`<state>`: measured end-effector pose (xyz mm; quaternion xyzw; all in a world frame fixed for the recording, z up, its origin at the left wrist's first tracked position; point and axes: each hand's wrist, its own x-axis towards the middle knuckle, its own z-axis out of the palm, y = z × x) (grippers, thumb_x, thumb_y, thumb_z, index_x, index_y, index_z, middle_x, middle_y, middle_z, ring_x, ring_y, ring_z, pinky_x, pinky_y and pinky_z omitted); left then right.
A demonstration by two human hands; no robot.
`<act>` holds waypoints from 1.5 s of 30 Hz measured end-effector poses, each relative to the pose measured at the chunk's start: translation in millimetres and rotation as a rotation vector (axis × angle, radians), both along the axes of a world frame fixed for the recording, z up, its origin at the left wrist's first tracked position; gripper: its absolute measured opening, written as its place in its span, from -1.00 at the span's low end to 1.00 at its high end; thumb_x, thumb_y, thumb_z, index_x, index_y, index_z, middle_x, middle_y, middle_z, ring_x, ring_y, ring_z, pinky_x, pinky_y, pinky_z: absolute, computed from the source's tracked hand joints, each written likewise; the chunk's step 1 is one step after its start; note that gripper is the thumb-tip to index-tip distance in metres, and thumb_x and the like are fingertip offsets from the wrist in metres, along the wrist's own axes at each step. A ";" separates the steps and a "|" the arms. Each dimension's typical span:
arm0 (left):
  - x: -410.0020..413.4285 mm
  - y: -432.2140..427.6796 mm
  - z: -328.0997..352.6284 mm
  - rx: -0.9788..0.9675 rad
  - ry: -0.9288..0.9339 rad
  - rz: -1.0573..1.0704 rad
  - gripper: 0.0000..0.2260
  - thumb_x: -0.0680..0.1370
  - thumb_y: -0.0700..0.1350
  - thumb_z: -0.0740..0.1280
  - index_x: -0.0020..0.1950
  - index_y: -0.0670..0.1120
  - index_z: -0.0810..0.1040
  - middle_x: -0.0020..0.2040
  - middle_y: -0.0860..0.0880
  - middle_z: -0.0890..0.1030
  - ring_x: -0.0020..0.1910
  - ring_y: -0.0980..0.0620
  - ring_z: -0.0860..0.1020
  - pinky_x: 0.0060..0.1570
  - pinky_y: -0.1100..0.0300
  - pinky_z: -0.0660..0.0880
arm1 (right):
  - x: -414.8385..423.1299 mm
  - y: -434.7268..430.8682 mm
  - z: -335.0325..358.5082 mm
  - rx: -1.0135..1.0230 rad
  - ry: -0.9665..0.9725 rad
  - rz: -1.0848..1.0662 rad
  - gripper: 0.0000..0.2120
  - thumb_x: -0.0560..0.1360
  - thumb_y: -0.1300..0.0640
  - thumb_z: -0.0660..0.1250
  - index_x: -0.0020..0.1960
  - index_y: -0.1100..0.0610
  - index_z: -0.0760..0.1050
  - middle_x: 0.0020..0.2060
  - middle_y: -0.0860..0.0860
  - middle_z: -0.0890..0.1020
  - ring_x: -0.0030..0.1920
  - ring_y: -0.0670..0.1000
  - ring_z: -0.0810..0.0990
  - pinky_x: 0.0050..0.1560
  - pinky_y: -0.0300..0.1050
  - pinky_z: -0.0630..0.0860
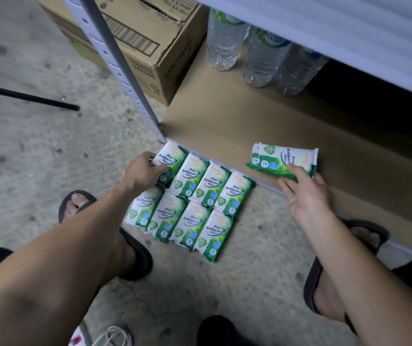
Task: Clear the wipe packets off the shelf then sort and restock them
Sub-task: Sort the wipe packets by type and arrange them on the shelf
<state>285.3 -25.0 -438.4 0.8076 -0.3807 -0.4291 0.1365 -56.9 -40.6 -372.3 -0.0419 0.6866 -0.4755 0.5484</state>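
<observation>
- Evidently light and squashy, eight green-and-white plastic wipe packets (190, 206) lie in two rows on the grey concrete floor (50, 146), near the brown shelf board (225, 116)
- The left hand (142, 172) pinches the far-left packet (175, 156); the right hand (307, 196) grips a loose packet (284, 157) over the board
- The film is probably slick, so hold across the middle

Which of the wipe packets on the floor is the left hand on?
The back-row packet nearest the shelf post; the left hand holds its edge, the other seven lie untouched.
</observation>
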 end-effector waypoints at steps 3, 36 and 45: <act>3.8 -0.4 13.9 0.006 -0.041 -0.027 -0.78 0.47 -0.02 0.47 0.07 -0.02 0.56 -0.19 0.03 0.67 -0.09 -0.07 0.66 -0.04 0.04 0.57 | 4.3 4.6 8.7 -0.005 -0.005 0.009 -0.76 0.51 0.32 0.44 0.12 0.10 0.53 0.03 0.07 0.70 0.04 0.08 0.70 0.14 -0.05 0.63; -50.8 95.1 398.7 -0.616 0.190 -0.021 -0.91 0.52 -0.23 0.42 0.02 -0.17 0.60 -0.22 0.01 0.68 -0.44 0.20 0.55 -0.44 0.38 0.40 | 28.3 51.9 334.4 -0.742 0.261 0.648 -0.59 0.22 0.01 0.56 0.00 0.11 0.59 -0.07 0.07 0.74 0.03 0.19 0.70 0.14 0.34 0.58; -137.3 25.1 421.9 -0.643 0.410 -0.020 -0.87 0.50 -0.25 0.42 0.03 -0.13 0.61 -0.12 -0.06 0.74 -0.26 0.08 0.67 -0.35 0.34 0.50 | -48.4 3.9 344.9 -0.631 0.206 0.373 -0.68 0.37 0.18 0.49 0.08 0.23 0.57 -0.07 0.18 0.73 -0.11 0.11 0.73 0.12 0.21 0.62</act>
